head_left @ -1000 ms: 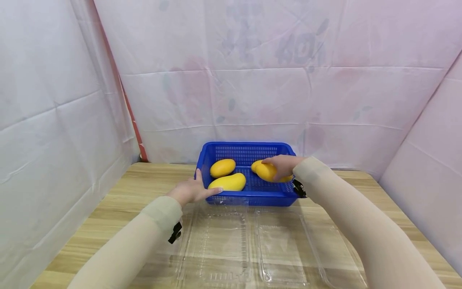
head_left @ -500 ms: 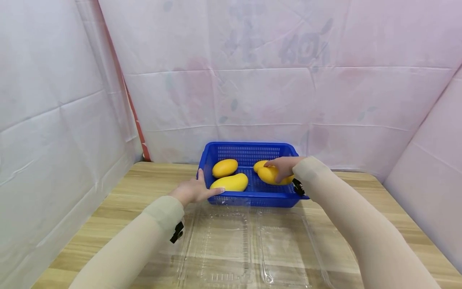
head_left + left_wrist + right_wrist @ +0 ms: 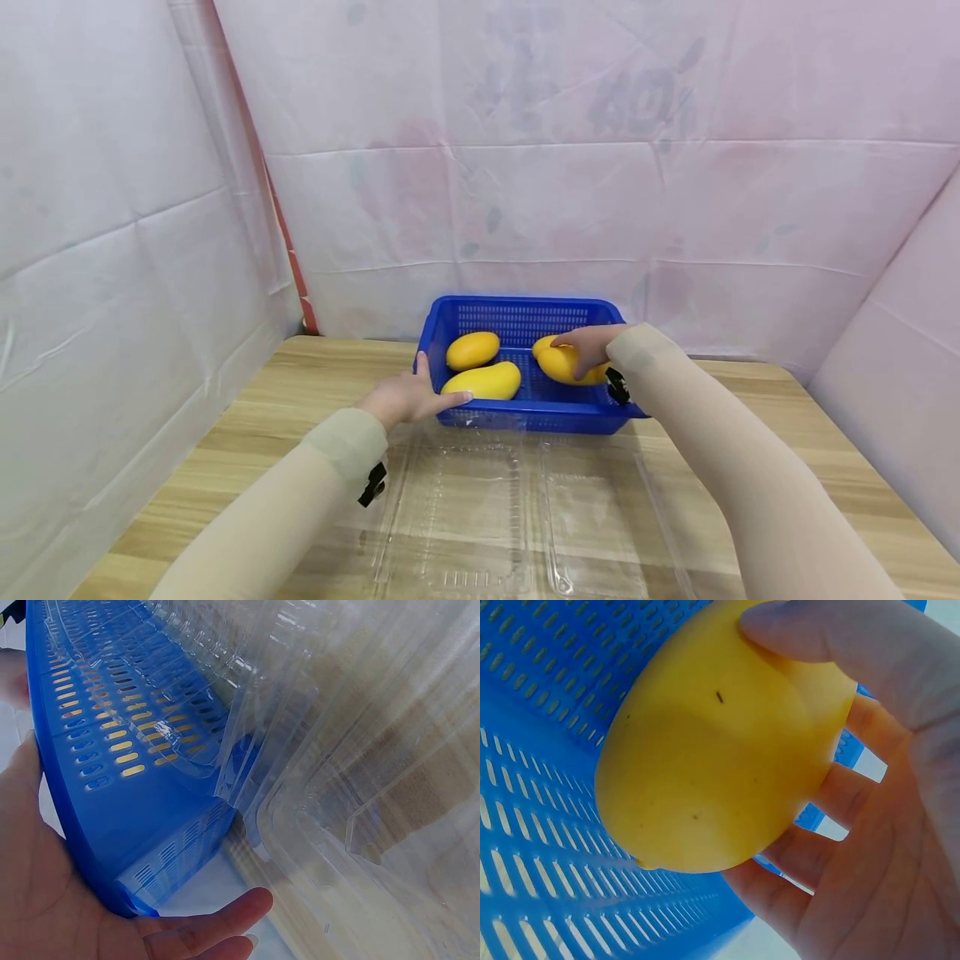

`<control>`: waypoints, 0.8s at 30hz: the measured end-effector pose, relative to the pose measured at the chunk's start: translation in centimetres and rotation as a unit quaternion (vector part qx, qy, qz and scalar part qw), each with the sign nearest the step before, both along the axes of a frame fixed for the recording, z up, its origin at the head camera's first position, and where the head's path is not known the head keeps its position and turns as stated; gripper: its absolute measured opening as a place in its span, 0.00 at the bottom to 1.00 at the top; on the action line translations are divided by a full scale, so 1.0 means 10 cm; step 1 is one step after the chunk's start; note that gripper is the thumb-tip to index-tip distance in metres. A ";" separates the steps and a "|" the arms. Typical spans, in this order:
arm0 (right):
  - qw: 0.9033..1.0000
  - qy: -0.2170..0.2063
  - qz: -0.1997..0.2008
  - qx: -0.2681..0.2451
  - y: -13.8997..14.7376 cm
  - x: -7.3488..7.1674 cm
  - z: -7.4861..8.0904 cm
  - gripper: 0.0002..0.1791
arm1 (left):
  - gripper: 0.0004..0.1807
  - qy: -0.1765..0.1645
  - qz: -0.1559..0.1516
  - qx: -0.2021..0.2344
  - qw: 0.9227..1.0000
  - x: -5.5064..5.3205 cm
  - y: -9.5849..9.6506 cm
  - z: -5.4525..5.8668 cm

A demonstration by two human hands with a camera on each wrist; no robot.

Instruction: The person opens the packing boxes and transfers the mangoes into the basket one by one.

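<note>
Near the back of the table a blue perforated basket (image 3: 525, 407) holds several yellow mangoes. My left hand (image 3: 402, 397) rests against its front left corner, thumb along the front rim; in the left wrist view its fingers (image 3: 225, 919) reach out past the corner, not curled round it. Inside the basket at the right, my right hand (image 3: 588, 346) grips a mango (image 3: 705, 765), thumb on one side and fingers on the other. Another mango (image 3: 542, 343) shows partly behind it. At the left lie an oval mango (image 3: 472, 350) and a longer, paler mango (image 3: 483, 382).
Clear plastic trays lie in front of the basket, one left (image 3: 472, 508) and one right (image 3: 596, 525). In the left wrist view, clear plastic (image 3: 300, 787) comes up against the basket wall. White sheets (image 3: 525, 200) close off the back and sides of the wooden table (image 3: 225, 467).
The whole head view has shifted slightly, so the basket appears a little further right. Both hands keep about the same place at the basket, and the right still grips its mango.
</note>
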State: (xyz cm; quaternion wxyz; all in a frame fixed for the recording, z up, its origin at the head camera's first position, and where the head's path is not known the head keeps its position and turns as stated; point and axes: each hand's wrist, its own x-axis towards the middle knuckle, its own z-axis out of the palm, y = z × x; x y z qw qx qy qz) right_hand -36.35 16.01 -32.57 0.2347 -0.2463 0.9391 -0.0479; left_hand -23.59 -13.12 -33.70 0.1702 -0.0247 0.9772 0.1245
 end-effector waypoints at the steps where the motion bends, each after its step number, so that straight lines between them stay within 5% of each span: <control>1: 1.000 -0.001 0.000 -0.002 0.01 -0.01 -0.01 0.41 | 0.67 0.001 0.001 0.000 1.000 0.00 0.00 0.00; 18: 0.999 -0.043 -0.021 -0.010 0.05 -0.08 -0.14 0.41 | 0.66 0.009 0.000 -0.004 1.000 0.01 0.03 -0.02; 24: 0.999 -0.043 0.001 0.005 0.00 -0.12 -0.22 0.42 | 0.67 0.011 0.000 -0.004 1.000 0.01 0.00 -0.02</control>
